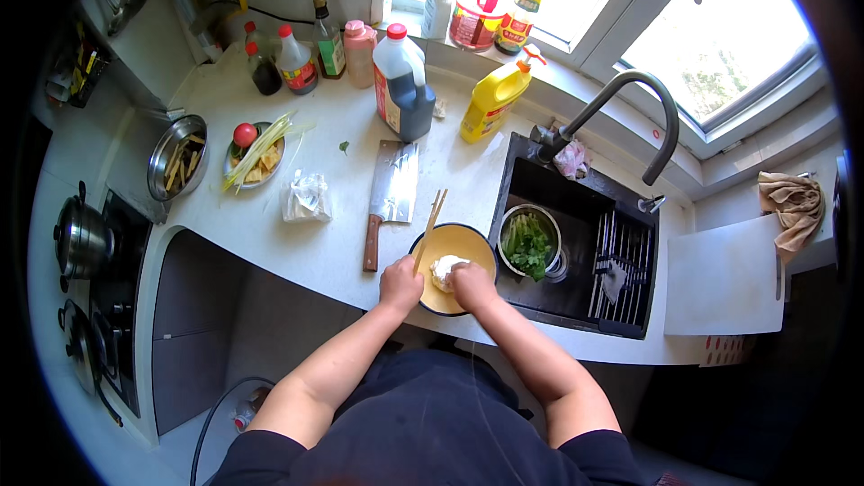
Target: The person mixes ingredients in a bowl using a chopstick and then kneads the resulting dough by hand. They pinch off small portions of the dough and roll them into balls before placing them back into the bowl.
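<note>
A yellow bowl [468, 243] stands at the counter's front edge, next to the sink. My left hand [400, 283] grips a pair of wooden chopsticks [431, 223] that slant up and away over the bowl's left rim. My right hand [472, 286] rests inside the bowl, fingers closed on a white lump of food [445, 267]. A cleaver [389, 193] with a wooden handle lies flat on the counter just left of the bowl.
The black sink [576, 256] holds a metal bowl of green leaves [528, 245] under a dark tap [634, 112]. Bottles crowd the counter's back, a crumpled bag [306, 198], a plate of vegetables [255, 155], a steel bowl [177, 157]; pots on the stove [85, 288] at left.
</note>
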Action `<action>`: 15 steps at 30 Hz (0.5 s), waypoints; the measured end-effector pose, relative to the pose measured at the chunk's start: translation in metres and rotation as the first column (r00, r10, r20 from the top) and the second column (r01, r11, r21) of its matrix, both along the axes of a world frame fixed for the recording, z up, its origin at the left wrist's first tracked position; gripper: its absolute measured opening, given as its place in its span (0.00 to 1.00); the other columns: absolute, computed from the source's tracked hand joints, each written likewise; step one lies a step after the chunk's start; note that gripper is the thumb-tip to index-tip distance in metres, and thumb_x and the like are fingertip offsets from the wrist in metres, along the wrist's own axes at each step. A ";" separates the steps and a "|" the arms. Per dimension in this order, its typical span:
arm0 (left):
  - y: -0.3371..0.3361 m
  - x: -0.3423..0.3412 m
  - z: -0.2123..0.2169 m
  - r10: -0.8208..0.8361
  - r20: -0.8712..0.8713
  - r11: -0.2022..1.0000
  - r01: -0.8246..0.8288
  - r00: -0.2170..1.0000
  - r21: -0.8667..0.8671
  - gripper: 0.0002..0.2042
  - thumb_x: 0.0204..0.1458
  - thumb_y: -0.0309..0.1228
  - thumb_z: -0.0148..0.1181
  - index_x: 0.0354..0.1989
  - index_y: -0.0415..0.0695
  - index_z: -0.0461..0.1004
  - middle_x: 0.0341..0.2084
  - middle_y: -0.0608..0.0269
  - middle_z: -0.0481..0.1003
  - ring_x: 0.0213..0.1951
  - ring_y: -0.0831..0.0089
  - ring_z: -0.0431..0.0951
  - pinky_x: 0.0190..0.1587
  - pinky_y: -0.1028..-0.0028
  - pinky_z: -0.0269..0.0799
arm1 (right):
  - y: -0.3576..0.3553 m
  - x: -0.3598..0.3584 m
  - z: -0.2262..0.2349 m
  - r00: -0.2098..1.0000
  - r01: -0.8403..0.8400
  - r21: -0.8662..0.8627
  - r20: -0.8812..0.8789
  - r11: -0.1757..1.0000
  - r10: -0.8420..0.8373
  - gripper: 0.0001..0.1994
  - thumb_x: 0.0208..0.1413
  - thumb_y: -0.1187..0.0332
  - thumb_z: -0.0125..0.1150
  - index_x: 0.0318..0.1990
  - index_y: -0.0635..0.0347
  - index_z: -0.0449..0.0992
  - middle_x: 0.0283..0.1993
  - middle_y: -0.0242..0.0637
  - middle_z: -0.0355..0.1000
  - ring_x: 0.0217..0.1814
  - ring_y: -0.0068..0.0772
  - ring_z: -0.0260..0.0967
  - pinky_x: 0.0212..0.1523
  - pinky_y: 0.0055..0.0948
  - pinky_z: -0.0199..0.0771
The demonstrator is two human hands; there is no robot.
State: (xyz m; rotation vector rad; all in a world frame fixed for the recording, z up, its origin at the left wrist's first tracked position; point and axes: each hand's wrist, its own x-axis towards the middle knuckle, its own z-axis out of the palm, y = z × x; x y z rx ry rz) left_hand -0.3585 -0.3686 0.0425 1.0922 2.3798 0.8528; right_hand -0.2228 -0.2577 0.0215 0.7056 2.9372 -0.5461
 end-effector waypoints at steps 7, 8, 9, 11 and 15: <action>-0.001 -0.007 -0.002 -0.001 0.010 1.000 0.001 1.000 0.012 0.06 0.42 0.27 0.51 0.27 0.37 0.68 0.28 0.46 0.74 0.33 0.48 0.74 0.37 0.55 0.69 | -0.002 0.005 0.071 0.872 0.264 -0.087 -0.403 0.961 -0.276 0.10 0.47 0.68 0.58 0.38 0.57 0.76 0.25 0.40 0.72 0.25 0.39 0.71 0.26 0.34 0.71; 0.001 -0.007 0.000 0.003 0.002 1.000 -0.003 1.000 0.013 0.06 0.42 0.27 0.51 0.27 0.37 0.68 0.28 0.46 0.74 0.33 0.48 0.74 0.38 0.55 0.69 | -0.003 0.004 0.071 0.876 0.276 -0.024 -0.405 0.961 -0.262 0.11 0.47 0.68 0.58 0.39 0.57 0.76 0.25 0.39 0.72 0.25 0.38 0.71 0.26 0.33 0.71; 0.000 -0.007 -0.001 -0.003 0.008 1.000 0.003 1.000 0.004 0.06 0.42 0.27 0.51 0.28 0.37 0.69 0.28 0.46 0.74 0.33 0.48 0.74 0.38 0.55 0.69 | -0.005 0.004 0.067 0.888 0.265 -0.031 -0.382 0.964 -0.257 0.13 0.47 0.69 0.58 0.42 0.56 0.75 0.26 0.38 0.70 0.25 0.39 0.71 0.27 0.32 0.72; -0.001 -0.007 -0.003 -0.011 0.018 1.000 0.011 1.000 -0.015 0.06 0.42 0.27 0.51 0.28 0.37 0.69 0.28 0.46 0.74 0.33 0.48 0.74 0.38 0.56 0.70 | -0.009 -0.002 0.070 0.812 0.216 -0.184 -0.511 0.959 -0.281 0.14 0.46 0.70 0.58 0.43 0.57 0.74 0.27 0.38 0.70 0.24 0.39 0.70 0.27 0.32 0.72; -0.004 -0.007 -0.005 -0.009 0.009 1.000 0.009 1.000 -0.008 0.07 0.42 0.27 0.51 0.28 0.37 0.69 0.29 0.46 0.74 0.33 0.48 0.74 0.38 0.55 0.70 | -0.013 -0.012 0.079 0.808 0.265 -0.137 -0.510 0.955 -0.297 0.15 0.46 0.69 0.60 0.43 0.59 0.73 0.34 0.40 0.70 0.31 0.38 0.71 0.32 0.32 0.73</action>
